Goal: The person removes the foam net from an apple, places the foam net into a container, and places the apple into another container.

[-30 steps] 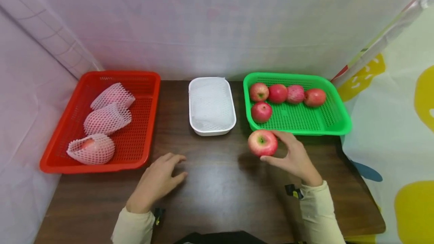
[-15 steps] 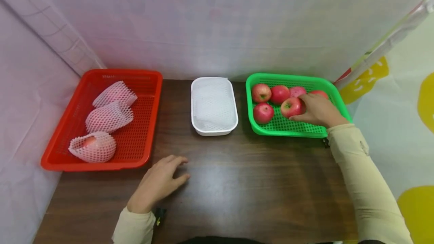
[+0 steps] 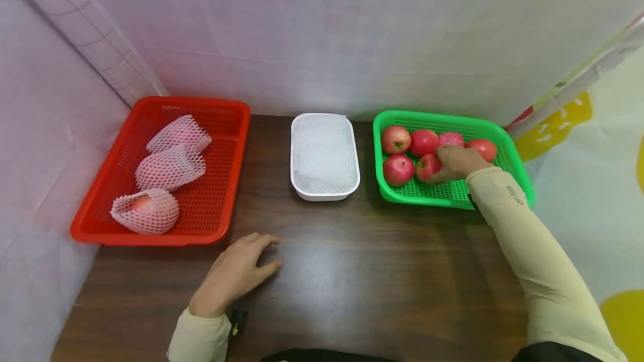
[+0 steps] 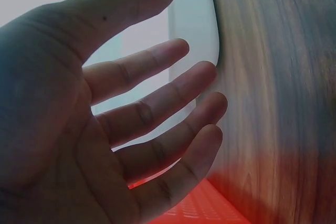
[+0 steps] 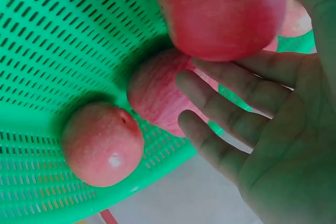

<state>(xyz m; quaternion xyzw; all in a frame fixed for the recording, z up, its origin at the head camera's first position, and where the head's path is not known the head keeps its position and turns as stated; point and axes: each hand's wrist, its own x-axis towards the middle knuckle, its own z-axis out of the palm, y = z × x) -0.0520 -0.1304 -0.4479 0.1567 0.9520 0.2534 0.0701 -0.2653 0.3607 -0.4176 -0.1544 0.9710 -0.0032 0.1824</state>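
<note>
In the head view my right hand (image 3: 457, 162) is inside the green basket (image 3: 520, 180), holding a red apple (image 3: 426, 168) by its right side, thumb in front. Several other apples lie around it, one beside it on the left (image 3: 398, 170). From the right wrist view, the apple (image 5: 223, 14) sits between thumb and fingertips; the lower fingers are extended beneath it, near a striped apple (image 5: 165, 93). My left hand (image 3: 236, 272) holds nothing, over the brown table in front of the red basket (image 3: 221, 222). Its fingers look relaxed and spread in the left wrist view (image 4: 105, 114).
Inside the red basket are three apples in white foam nets (image 3: 151, 211). A white tray (image 3: 326, 196) with white foam netting (image 3: 324, 152) stands between the two baskets. White cloth walls (image 3: 327, 43) close off the back and sides of the table (image 3: 352, 272).
My right hand carried the apple from in front of the green basket into it, then lower and slightly left beside the other apples. The left hand stayed put. The head view shifted slightly.
</note>
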